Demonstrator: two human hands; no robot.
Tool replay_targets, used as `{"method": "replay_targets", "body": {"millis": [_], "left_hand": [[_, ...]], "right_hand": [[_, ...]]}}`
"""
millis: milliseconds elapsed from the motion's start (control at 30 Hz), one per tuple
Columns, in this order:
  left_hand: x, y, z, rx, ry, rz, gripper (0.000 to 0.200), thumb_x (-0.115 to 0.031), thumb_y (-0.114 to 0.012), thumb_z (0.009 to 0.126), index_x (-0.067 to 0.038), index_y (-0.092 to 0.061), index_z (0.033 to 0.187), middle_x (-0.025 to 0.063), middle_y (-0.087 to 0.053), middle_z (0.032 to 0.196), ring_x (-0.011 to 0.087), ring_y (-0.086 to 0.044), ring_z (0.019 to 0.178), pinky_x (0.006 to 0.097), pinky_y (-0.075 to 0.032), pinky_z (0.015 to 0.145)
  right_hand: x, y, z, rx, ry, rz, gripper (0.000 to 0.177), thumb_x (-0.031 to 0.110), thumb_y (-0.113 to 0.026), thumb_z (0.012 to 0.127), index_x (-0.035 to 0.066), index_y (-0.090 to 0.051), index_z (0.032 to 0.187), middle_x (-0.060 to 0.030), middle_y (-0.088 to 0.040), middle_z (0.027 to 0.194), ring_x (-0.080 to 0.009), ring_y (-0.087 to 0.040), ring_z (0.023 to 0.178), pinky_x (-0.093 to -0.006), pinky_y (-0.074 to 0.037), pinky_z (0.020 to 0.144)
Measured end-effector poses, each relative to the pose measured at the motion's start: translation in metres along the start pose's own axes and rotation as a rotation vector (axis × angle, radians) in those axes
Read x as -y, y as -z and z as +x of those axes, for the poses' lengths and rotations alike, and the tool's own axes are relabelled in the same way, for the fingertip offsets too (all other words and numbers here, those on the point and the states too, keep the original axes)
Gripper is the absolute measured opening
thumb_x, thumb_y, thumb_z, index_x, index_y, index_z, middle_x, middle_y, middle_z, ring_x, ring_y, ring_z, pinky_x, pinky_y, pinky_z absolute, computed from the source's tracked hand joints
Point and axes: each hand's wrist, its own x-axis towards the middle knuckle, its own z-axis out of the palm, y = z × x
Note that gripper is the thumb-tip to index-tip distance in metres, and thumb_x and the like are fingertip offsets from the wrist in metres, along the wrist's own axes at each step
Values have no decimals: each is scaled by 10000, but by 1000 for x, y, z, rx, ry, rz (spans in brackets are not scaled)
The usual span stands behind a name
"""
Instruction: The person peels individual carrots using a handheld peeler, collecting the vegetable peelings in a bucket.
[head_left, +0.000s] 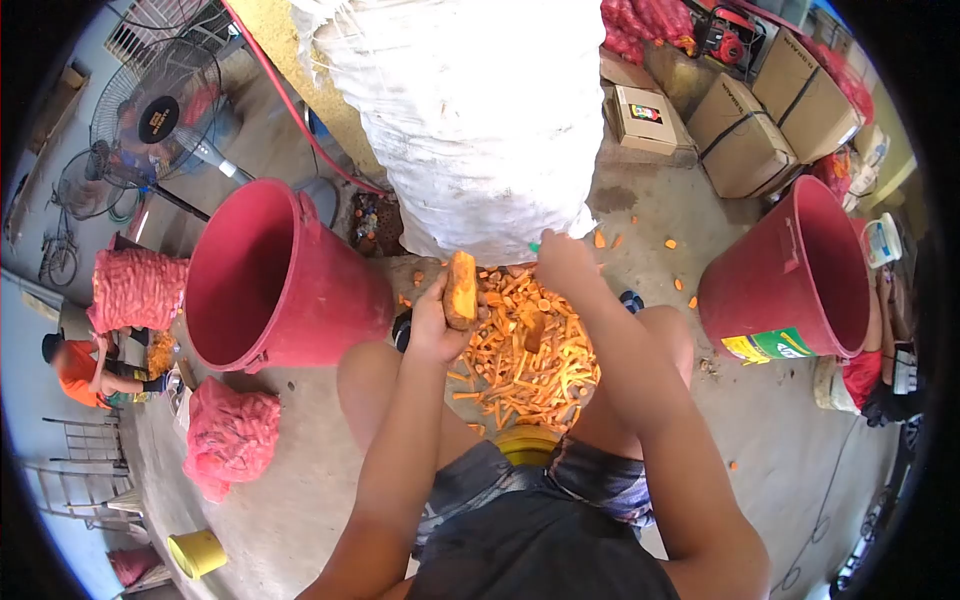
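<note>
My left hand (437, 322) is wrapped round an orange root piece (461, 288), held upright, with its cut orange face showing and brown skin along one side. My right hand (565, 262) is closed on a tool with a green handle (534, 247), just in front of the white sack; its blade cannot be made out. The two hands are apart. Below and between them, a heap of orange cut pieces (530, 365) lies on the floor between my legs. The large white sack (480, 120) stands right beyond the heap.
Red bins stand at left (340, 300) and right (740, 290). Filled red net bags (232, 435), a fan (158, 120) and a yellow bucket (198, 553) are on the left. Cardboard boxes (740, 135) stand back right. A person in orange (80, 375) sits far left.
</note>
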Motion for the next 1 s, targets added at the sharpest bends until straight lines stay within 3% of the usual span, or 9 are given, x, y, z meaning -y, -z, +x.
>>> {"method": "replay_targets", "body": {"millis": [133, 200, 333, 533, 600, 700, 733, 900, 1000], "left_hand": [[4, 9, 11, 124, -48, -7, 475, -383, -376, 1146, -3, -578, 1347, 152, -665, 1094, 282, -636, 932, 427, -539, 826], [9, -4, 6, 10, -93, -51, 455, -376, -384, 1145, -16, -586, 1336, 158, -678, 1161, 308, -658, 1017, 455, -553, 894], [9, 13, 18, 131, -83, -83, 444, -372, -394, 1144, -29, -585, 1350, 162, -679, 1223, 325, -654, 1112, 475, -556, 950], [13, 4, 9, 84, -15, -96, 432, -372, -421, 1138, -39, -598, 1348, 148, -681, 1185, 291, -643, 1045, 430, -533, 853], [15, 3, 2, 127, 135, -107, 422, -373, -438, 1133, -46, -605, 1341, 142, -678, 1157, 290, -636, 983, 409, -519, 781], [18, -1, -10, 202, 133, 4, 431, -380, -447, 1129, -37, -596, 1342, 147, -672, 1140, 303, -636, 954, 417, -538, 762], [18, -19, -24, 120, 190, -22, 438, -383, -451, 1128, -26, -580, 1348, 153, -669, 1127, 302, -638, 926, 423, -553, 752], [9, 3, -10, 59, 106, 12, 458, -395, -409, 1138, -27, -556, 1367, 142, -657, 1113, 289, -644, 922, 416, -552, 784], [7, 3, -4, 37, 18, -14, 471, -395, -348, 1142, -29, -553, 1356, 133, -648, 1093, 273, -631, 890, 402, -527, 764]], "right_hand": [[32, -21, -35, 12, 223, 33, 257, 118, -647, 920, -27, -610, 1129, -284, -718, 1060, -438, -724, 1025, -520, -592, 864], [42, -34, -49, -166, 517, 117, 282, 126, -679, 891, -29, -597, 1111, -284, -709, 974, -456, -723, 955, -532, -586, 844], [48, -23, -62, -14, 424, 94, 301, 127, -686, 887, -36, -584, 1118, -267, -711, 973, -461, -723, 913, -535, -582, 837], [40, -23, -48, -81, 382, 45, 272, 114, -656, 924, -50, -595, 1132, -275, -734, 1069, -427, -742, 1015, -515, -602, 870], [35, -12, -38, -8, 232, -11, 261, 84, -669, 920, -46, -610, 1137, -275, -739, 1092, -421, -745, 1042, -506, -605, 893], [7, -23, -3, -56, 147, -25, 263, 66, -686, 911, -35, -630, 1148, -265, -745, 1115, -412, -743, 1073, -496, -610, 895], [-4, -18, 4, -60, 146, -24, 263, 66, -686, 911, -35, -630, 1148, -265, -745, 1115, -412, -743, 1073, -496, -610, 895], [-23, -1, 15, -28, -30, -30, 278, 99, -685, 923, -28, -636, 1165, -247, -750, 1120, -407, -745, 1065, -500, -610, 897], [5, 8, -14, -74, 88, -24, 286, 113, -673, 929, -33, -633, 1172, -250, -746, 1114, -418, -739, 1065, -515, -599, 904]]}}
